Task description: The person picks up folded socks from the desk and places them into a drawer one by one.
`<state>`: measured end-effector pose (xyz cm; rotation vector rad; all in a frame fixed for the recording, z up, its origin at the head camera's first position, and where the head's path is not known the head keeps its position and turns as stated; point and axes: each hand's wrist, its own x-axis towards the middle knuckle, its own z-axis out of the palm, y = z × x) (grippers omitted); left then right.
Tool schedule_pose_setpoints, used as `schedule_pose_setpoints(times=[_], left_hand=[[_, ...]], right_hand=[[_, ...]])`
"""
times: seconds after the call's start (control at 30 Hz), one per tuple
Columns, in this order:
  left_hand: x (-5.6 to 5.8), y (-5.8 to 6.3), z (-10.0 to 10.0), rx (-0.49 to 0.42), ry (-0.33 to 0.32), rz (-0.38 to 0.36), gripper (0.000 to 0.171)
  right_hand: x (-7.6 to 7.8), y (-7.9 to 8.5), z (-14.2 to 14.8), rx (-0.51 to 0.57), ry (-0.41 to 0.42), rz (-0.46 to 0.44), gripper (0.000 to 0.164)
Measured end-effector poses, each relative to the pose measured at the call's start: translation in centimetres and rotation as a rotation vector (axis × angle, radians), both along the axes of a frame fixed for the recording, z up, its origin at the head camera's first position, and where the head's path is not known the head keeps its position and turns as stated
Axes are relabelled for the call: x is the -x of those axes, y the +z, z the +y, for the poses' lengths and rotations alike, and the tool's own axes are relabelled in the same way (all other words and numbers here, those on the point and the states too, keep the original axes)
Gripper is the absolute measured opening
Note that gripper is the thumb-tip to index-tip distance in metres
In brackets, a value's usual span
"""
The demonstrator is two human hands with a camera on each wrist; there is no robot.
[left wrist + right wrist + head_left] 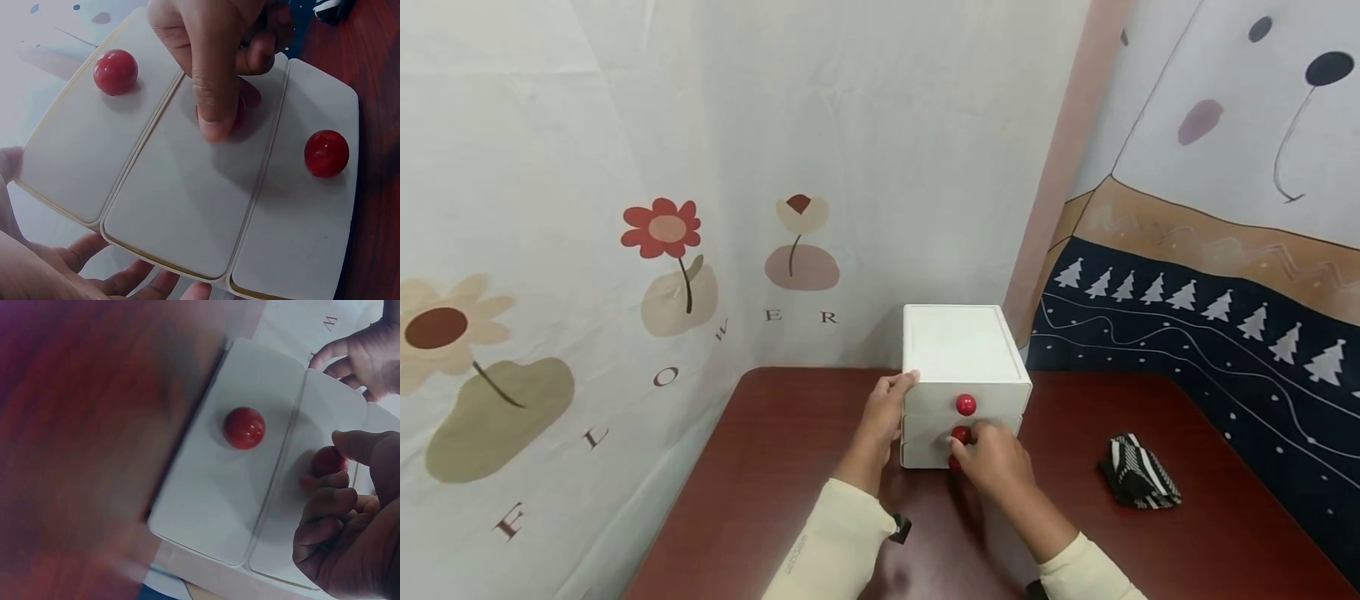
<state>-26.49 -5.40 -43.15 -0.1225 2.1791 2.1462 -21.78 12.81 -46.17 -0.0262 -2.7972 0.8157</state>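
Note:
A small white box with three drawers (pixel 951 342) stands on the table, each drawer front bearing a round red knob. My left hand (pixel 882 412) holds the box by its left side, its thumb at the upper front corner and its fingers (pixel 128 278) spread along the side wall. With thumb and fingers my right hand (pixel 1000 458) pinches the middle knob (pixel 329 461), partly covering it. Above it the top knob (pixel 966 405) is untouched; the bottom knob (pixel 244 428) sits below, free of the fingers. All three drawers look closed.
A black-and-white striped cloth bundle (pixel 1141 473) lies on the dark red table (pixel 760 483), right of the box. Behind the table hangs a pale cloth (pixel 865 150) printed with flowers; a dark cloth with white trees (pixel 1210 350) hangs at the right.

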Motion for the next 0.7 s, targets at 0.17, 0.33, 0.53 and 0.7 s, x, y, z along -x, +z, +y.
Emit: schedule_pose_setpoints(times=[0.17,0.33,0.53,0.7], left_hand=[[-0.1,-0.3,0.0,-0.014,-0.002,-0.001,0.070],[-0.1,-0.6,0.0,-0.027,-0.008,0.006,0.071],[-0.1,-0.4,-0.1,-0.021,-0.002,0.015,0.069],[0.2,-0.4,0.0,-0.008,-0.004,0.008,0.067]], right_hand=[[0.1,-1.3,0.1,-0.002,-0.015,-0.059,0.036],[0.4,-2.5,0.1,-0.038,-0.031,-0.117,0.042],[0.8,-3.4,-0.3,-0.090,-0.003,-0.163,0.044],[1.0,-3.4,-0.4,-0.118,0.011,-0.161,0.038]])
